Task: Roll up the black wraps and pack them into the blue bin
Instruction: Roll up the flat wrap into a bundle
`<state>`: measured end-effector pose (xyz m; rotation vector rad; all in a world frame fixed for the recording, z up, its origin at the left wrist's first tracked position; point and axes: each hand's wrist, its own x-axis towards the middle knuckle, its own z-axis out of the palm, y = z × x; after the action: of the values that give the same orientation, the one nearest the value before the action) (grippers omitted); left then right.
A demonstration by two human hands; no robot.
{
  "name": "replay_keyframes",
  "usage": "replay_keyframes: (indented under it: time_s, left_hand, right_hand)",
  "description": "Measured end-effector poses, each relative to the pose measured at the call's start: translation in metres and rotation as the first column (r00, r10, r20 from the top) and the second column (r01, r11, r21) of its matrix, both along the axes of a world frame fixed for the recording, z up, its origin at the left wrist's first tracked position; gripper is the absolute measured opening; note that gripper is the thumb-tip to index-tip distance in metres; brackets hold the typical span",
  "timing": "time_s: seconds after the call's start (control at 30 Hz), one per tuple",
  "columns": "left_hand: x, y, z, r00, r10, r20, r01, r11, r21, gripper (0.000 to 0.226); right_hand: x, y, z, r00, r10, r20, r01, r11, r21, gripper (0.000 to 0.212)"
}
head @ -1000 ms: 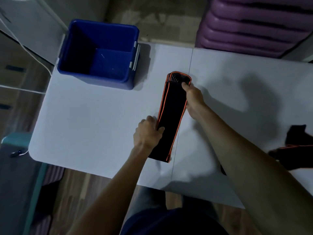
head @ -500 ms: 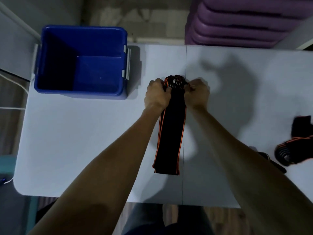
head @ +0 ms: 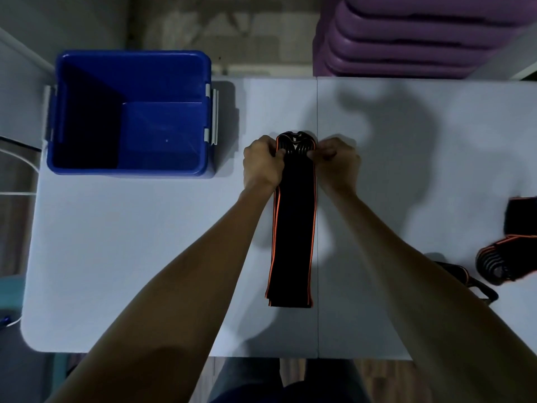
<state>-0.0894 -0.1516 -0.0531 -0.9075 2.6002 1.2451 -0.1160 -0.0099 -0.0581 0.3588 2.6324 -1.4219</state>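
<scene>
so the person has a long black wrap (head: 292,228) with orange edges laid flat on the white table (head: 145,257), running straight up and down just left of the middle of the frame, right alongside the seam in the tabletop. its near end sits squared off toward the bottom of the frame, while the far end is bunched into a small curl of folded layers.

both hands are at that far end. the left hand (head: 261,162) is curled in with its fingers pinching the left edge of the curl, and the right hand (head: 337,161) does the same on the right edge, so both are clamped onto the wrap. both forearms come up from the bottom of the frame on either side of the strip.

the blue bin (head: 58,117) sits at the upper left of the frame on the table's far left corner, open on top, with nothing visible inside. it's well apart from the wrap, off to the left of the left hand.

at the right edge of the frame there's a loose pile of more wraps (head: 505,257), same black with orange trim, partly cut off by the frame. a stack of purple plastic things (head: 406,39) sits past the table at the upper right.
</scene>
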Motion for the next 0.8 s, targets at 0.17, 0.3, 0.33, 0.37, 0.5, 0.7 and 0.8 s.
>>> replay_keyframes:
  time_s: [0.17, 0.3, 0.33, 0.37, 0.5, 0.7, 0.8]
  left_hand:
    - [0.016, -0.002, 0.007, 0.998, 0.057, -0.029, -0.056, 0.998, 0.032, 0.025]
    - [0.048, -0.001, 0.007, 0.998, 0.023, 0.066, -0.026, 0.999, 0.044, 0.032]
    - [0.054, 0.0, 0.006, 0.996, 0.007, 0.089, -0.011, 0.999, 0.047, 0.035]
    - [0.058, 0.001, 0.005, 0.995, -0.006, 0.101, 0.002, 0.999, 0.044, 0.036]
    - [0.063, 0.005, 0.002, 0.998, 0.023, 0.066, -0.026, 0.999, 0.044, 0.025]
    - [0.08, 0.007, 0.005, 0.997, 0.037, 0.061, -0.038, 0.999, 0.017, 0.031]
    - [0.088, 0.011, 0.003, 0.996, 0.054, 0.067, -0.057, 0.998, 0.038, 0.026]
  right_hand:
    - [0.002, -0.002, 0.01, 0.999, -0.023, -0.048, 0.024, 1.0, 0.013, 0.009]
    - [0.026, 0.014, 0.012, 0.996, 0.085, 0.005, -0.085, 0.989, 0.12, 0.01]
    - [0.034, 0.017, 0.013, 0.99, 0.134, 0.039, -0.138, 0.98, 0.143, 0.011]
    - [0.042, 0.02, 0.012, 0.982, 0.173, 0.076, -0.182, 0.972, 0.148, 0.011]
    - [0.061, 0.022, 0.008, 0.973, 0.199, 0.118, -0.21, 0.973, 0.098, 0.013]
    - [0.083, 0.035, 0.013, 0.965, 0.247, 0.088, -0.255, 0.962, 0.095, 0.009]
    - [0.093, 0.037, 0.015, 0.944, 0.322, 0.067, -0.327, 0.94, 0.094, 0.014]
